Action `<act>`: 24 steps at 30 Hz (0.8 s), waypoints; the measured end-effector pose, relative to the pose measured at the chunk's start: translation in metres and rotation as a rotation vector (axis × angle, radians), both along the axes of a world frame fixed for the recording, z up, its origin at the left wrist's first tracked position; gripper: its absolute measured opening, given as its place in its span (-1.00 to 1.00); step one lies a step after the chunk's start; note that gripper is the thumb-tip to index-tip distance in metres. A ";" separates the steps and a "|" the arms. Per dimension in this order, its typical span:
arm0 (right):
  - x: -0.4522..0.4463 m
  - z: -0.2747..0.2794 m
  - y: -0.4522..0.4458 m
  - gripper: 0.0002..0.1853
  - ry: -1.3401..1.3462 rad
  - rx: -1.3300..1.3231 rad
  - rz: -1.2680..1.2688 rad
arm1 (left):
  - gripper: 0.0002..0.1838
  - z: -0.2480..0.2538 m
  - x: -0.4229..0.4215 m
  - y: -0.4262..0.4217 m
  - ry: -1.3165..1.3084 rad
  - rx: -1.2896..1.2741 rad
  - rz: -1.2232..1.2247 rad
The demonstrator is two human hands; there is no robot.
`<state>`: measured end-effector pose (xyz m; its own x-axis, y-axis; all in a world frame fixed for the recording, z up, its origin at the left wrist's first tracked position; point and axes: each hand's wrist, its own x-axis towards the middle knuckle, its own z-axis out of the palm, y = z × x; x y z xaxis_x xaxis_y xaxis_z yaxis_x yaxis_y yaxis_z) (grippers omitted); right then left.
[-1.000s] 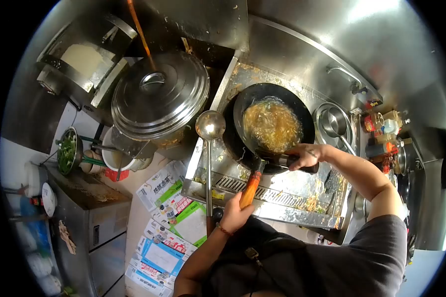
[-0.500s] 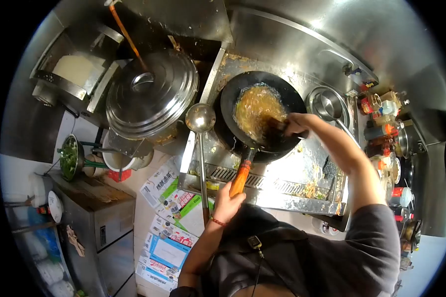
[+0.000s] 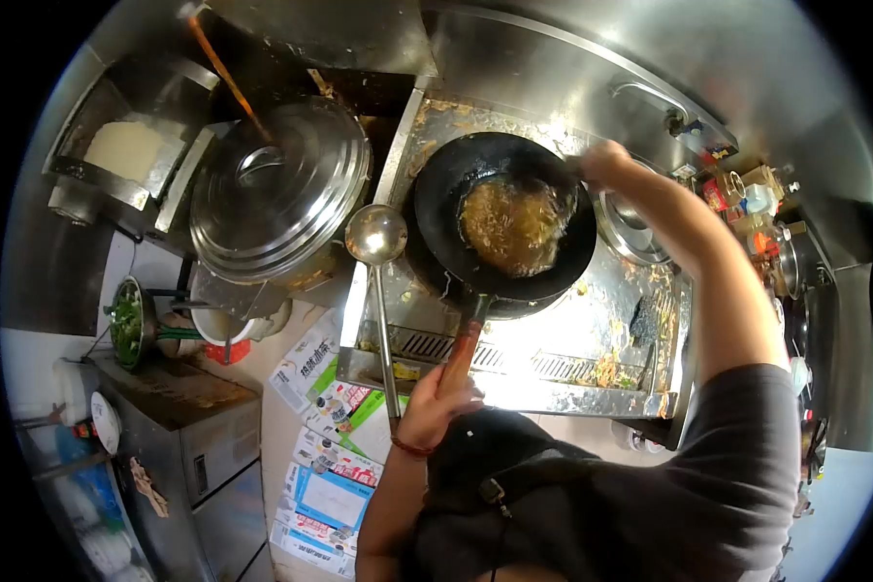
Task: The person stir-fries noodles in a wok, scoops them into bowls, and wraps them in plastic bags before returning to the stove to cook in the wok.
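Note:
The black wok (image 3: 441,218) sits tilted on the stove, with bubbling brownish liquid (image 3: 509,228) inside. Its orange-brown wooden handle (image 3: 464,351) points toward me, and my left hand (image 3: 435,409) is wrapped round it. Over the wok's far right rim is my right hand (image 3: 606,163), blurred and closed on a dark brush-like tool (image 3: 553,175). That tool reaches into the wok and its end is hard to make out. Left of the wok lies a long-handled steel ladle (image 3: 376,236).
A large lidded pot (image 3: 296,204) stands left of the stove (image 3: 601,330). Beyond the wok's right side are a metal bowl (image 3: 630,225) and seasoning containers (image 3: 761,199). Greens fill a strainer (image 3: 126,322) at the left. Flattened cartons (image 3: 330,495) cover the floor.
My right hand has swept the tool from the wok's near right side, across the liquid, to its far right rim. My left hand stays on the handle. The view has shifted a little.

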<state>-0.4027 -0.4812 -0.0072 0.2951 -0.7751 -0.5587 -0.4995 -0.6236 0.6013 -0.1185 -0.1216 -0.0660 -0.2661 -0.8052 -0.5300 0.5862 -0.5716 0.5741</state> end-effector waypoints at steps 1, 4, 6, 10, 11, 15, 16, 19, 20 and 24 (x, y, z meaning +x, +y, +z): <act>0.026 -0.011 -0.009 -0.50 0.024 -0.035 0.034 | -0.66 0.005 -0.004 -0.007 0.083 0.106 0.064; 0.052 -0.005 0.007 -0.25 -0.146 -0.096 -0.053 | -0.71 -0.024 0.008 -0.032 0.667 0.214 -0.161; 0.005 -0.018 0.023 -0.32 -0.221 -0.063 -0.304 | -0.76 -0.038 0.006 -0.042 0.580 0.187 -0.251; -0.097 -0.019 0.109 -0.29 -0.607 0.148 -0.653 | -0.89 0.025 -0.030 -0.036 0.351 0.141 -0.302; -0.135 -0.049 0.123 -0.29 -0.827 0.187 -0.630 | -0.88 0.029 -0.043 -0.027 0.287 0.105 -0.289; -0.111 0.001 0.241 -0.28 -1.030 0.106 -0.631 | -0.83 0.023 -0.064 -0.006 0.122 0.013 -0.320; -0.107 0.012 0.265 -0.28 -1.069 0.115 -0.792 | -0.83 0.026 -0.066 -0.002 0.083 -0.003 -0.307; -0.094 0.046 0.323 -0.29 -1.191 0.241 -1.179 | -0.79 0.023 -0.065 -0.002 -0.034 -0.074 -0.396; -0.090 0.052 0.341 -0.29 -1.308 0.255 -1.249 | -0.78 0.022 -0.065 -0.003 -0.032 -0.081 -0.424; -0.060 0.050 0.368 -0.28 -1.677 0.263 -1.392 | -0.78 0.040 -0.067 -0.006 -0.188 -0.172 -0.460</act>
